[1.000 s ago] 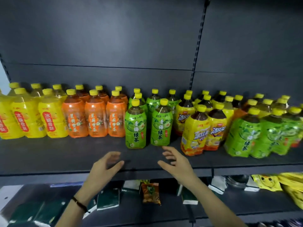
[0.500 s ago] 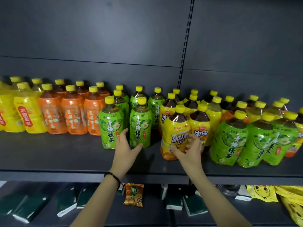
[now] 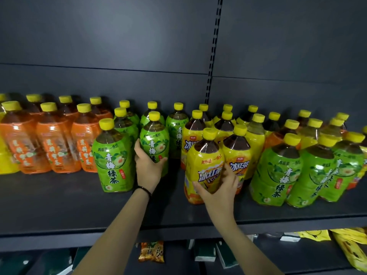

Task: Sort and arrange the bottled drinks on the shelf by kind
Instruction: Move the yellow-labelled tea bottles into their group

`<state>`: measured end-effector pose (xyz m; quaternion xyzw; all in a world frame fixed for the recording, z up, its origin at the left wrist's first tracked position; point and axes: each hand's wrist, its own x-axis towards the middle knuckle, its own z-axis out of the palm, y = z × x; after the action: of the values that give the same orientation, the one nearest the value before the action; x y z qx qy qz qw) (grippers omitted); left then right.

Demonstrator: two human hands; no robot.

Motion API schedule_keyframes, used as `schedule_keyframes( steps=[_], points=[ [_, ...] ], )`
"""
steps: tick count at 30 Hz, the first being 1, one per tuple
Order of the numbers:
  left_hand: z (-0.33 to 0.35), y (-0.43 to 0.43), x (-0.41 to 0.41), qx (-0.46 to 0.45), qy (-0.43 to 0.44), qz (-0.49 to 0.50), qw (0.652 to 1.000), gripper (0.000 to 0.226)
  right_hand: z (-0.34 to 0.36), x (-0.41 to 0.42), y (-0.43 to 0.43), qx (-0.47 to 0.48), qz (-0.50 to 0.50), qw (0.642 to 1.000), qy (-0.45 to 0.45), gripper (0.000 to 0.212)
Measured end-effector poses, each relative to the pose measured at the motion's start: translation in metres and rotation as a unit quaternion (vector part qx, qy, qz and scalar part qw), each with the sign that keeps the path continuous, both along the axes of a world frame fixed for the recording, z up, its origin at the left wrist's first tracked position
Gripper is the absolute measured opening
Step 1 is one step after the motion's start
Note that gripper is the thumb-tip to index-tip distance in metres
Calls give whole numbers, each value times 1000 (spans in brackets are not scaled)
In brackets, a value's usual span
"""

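Left hand: our left hand [image 3: 148, 167] is wrapped around the lower body of a green-labelled plastic tea bottle with a yellow cap [image 3: 154, 137], thumb on its right side, fingers curled behind its left; a dark band sits on the wrist.
Right hand: our right hand [image 3: 217, 188] is closed on the lower front of a yellow-labelled plastic iced-tea bottle with a yellow cap [image 3: 204, 165], fingers spread across the label.
Green bottle held: it stands upright in the middle of the dark grey metal shelf [image 3: 59, 205], just right of another green-labelled bottle at the front [image 3: 113, 155], with more green bottles behind it.
Yellow bottle held: it is at the front of the shelf and tilts slightly; a second yellow iced-tea bottle [image 3: 237, 155] stands just beside it on the right, others behind.
Orange group: we see orange-labelled tea bottles [image 3: 51, 143] in rows on the left, touching one another.
Far left: pale yellow bottles [image 3: 6, 159] sit at the frame edge, partly cut off.
Right group: a cluster of green-labelled bottles [image 3: 278, 169] leans at the front right; yellow and orange ones are mixed behind them.
Lower shelf: we make out a small orange snack packet [image 3: 152, 252], dark green packs [image 3: 204, 253] and yellow bags [image 3: 353, 247]; their details are too dim to read.
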<state>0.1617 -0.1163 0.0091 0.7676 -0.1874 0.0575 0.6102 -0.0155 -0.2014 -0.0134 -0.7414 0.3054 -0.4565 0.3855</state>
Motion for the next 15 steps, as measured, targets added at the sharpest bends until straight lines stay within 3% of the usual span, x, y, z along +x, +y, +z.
schedule_keyframes(
  steps=[10,13,15],
  points=[
    [-6,-7,14,-7,9,-34,999,105,-3,-2,-6,2,9,1000,-1,99],
    [-15,8,-15,-4,-28,-35,999,91,-2,-4,-7,1,24,1000,-13,94],
    [-16,17,-40,-9,-21,-123,992,80,-2,-8,-7,14,50,998,-40,78]
  ],
)
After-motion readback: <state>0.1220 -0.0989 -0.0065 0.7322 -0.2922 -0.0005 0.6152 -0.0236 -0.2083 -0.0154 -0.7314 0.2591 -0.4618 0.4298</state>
